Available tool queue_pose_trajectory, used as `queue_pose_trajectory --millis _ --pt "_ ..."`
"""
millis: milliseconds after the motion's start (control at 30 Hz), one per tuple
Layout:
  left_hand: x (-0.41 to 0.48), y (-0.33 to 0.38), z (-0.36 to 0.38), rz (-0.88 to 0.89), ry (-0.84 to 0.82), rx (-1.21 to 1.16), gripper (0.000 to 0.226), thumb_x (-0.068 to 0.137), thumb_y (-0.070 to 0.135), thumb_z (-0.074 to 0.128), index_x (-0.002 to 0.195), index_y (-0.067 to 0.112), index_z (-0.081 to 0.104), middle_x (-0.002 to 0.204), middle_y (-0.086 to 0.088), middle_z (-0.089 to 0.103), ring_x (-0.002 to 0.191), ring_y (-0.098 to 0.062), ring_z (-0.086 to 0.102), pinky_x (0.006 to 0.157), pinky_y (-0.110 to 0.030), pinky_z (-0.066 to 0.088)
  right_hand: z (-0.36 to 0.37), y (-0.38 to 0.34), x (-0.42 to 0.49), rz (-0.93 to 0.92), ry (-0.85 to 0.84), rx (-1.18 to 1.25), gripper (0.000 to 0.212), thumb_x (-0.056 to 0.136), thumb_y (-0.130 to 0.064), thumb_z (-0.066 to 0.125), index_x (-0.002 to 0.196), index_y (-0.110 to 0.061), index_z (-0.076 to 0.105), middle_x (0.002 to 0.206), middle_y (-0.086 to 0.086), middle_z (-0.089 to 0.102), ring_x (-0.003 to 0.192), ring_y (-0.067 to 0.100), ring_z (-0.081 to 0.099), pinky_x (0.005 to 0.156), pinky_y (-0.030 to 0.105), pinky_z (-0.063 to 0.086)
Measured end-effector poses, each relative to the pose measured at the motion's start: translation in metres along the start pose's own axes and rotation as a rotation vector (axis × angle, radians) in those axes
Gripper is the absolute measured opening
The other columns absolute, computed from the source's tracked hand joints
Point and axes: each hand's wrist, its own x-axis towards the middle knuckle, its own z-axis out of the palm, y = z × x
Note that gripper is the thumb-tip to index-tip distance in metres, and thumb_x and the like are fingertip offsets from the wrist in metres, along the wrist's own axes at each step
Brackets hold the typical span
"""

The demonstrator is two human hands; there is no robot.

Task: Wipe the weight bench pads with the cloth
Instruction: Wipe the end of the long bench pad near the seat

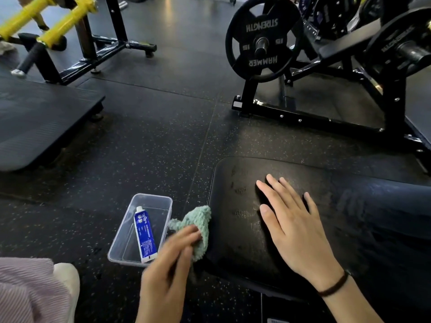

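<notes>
A: What are our hands doing?

B: Our left hand (171,257) grips a green cloth (198,227) against the black bench pad's (235,229) left edge. Our right hand (293,227) lies flat on the pad, fingers spread.

A: And nearby?

B: On the floor (140,136) beside the cloth, a clear plastic tray (121,252) holds a blue tube (144,236).

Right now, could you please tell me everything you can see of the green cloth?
The cloth is pale mint green with a nubby, looped pile like microfibre or chenille. It is bunched up, not spread flat, and pinched in the fingers of the left hand. It sits against the left edge of the black bench pad, beside the clear plastic tray. Its lower part is hidden behind the hand.
</notes>
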Motion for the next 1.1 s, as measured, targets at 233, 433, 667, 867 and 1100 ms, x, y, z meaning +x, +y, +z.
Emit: queue_pose_trajectory --millis 233,433,667,867,1100 --pt "0.083 0.009 0.037 -0.223 -0.315 -0.034 0.061 0.09 0.038 0.053 0.144 0.042 0.025 0.14 0.017 0.03 0.131 0.001 0.027 0.113 -0.027 0.019 0.0 0.0 0.002 0.009 0.012 0.003 0.056 0.093 -0.051 0.006 0.144 -0.04 0.026 0.154 -0.021 0.018 0.143 -0.001 0.004 0.116 0.039 0.003" --pt "0.171 -0.006 0.054 -0.372 -0.545 -0.019 0.052 0.082 0.052 0.042 0.127 0.03 0.055 0.129 0.004 0.059 0.12 -0.015 0.053 0.111 -0.041 0.032 -0.001 -0.002 0.002 0.024 -0.005 0.005 0.057 0.092 -0.051 0.004 0.144 -0.04 0.024 0.154 -0.021 0.015 0.143 -0.002 0.001 0.116 0.039 0.002" --pt "0.11 0.002 0.032 -0.289 -0.407 -0.075 0.042 0.1 0.039 0.035 0.142 0.035 0.037 0.146 0.023 0.036 0.134 0.005 0.032 0.115 -0.025 0.023 -0.002 -0.003 0.002 0.022 -0.003 -0.017 0.06 0.09 -0.051 0.002 0.144 -0.04 0.025 0.155 -0.02 0.015 0.143 0.0 0.003 0.116 0.039 0.003" --pt "0.026 -0.027 0.021 -0.391 -0.33 -0.17 0.056 0.082 0.04 0.067 0.133 0.036 0.045 0.146 0.018 0.04 0.132 0.001 0.038 0.111 -0.02 0.029 0.001 -0.001 0.0 0.01 0.013 -0.019 0.068 0.089 -0.057 -0.011 0.146 -0.039 0.021 0.155 -0.018 0.015 0.144 0.001 0.002 0.116 0.038 0.001" --pt "0.121 -0.02 0.042 -0.615 -0.364 -0.195 0.065 0.082 0.067 0.05 0.134 0.027 0.047 0.139 0.006 0.048 0.126 -0.011 0.045 0.112 -0.032 0.026 0.001 -0.001 0.002 0.025 0.009 -0.004 0.06 0.092 -0.053 0.0 0.145 -0.04 0.024 0.154 -0.021 0.016 0.143 0.0 0.002 0.116 0.038 0.001"
